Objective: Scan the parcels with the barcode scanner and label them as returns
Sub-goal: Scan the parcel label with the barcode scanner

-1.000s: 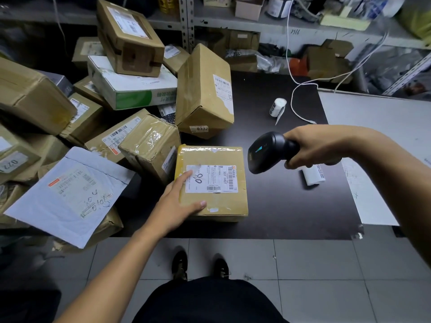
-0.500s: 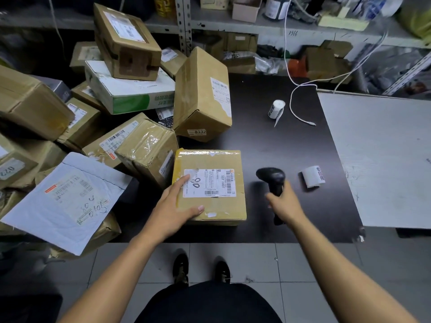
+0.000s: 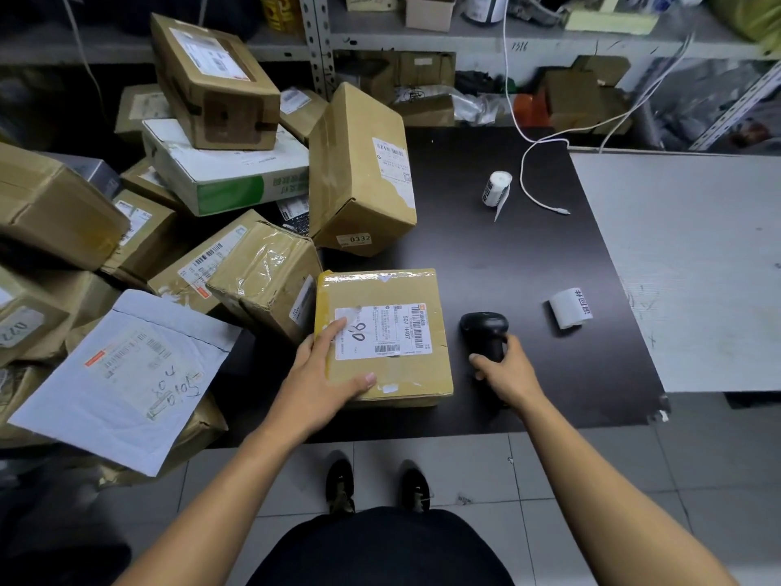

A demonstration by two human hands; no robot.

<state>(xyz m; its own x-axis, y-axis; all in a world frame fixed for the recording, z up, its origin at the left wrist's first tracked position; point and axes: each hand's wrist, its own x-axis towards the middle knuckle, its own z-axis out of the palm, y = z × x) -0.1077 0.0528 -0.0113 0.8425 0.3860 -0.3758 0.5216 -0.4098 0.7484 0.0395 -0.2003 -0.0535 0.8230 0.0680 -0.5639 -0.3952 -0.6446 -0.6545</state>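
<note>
Two hands work at the near edge of the dark table (image 3: 486, 255). A flat cardboard parcel (image 3: 384, 338), sealed with glossy yellow tape, lies there; its white shipping label (image 3: 383, 333) reads "507 H407" beside barcodes, with "90" handwritten. The left hand (image 3: 319, 384) rests on the parcel's near left corner, fingers (image 3: 334, 334) spread flat, thumb along the front edge. Just right of the parcel, the right hand (image 3: 509, 372) curls its fingers round the black plastic barcode scanner (image 3: 484, 334), standing on the table. Behind the parcel, a tilted carton (image 3: 359, 171) carries a sticker marked "0332".
</note>
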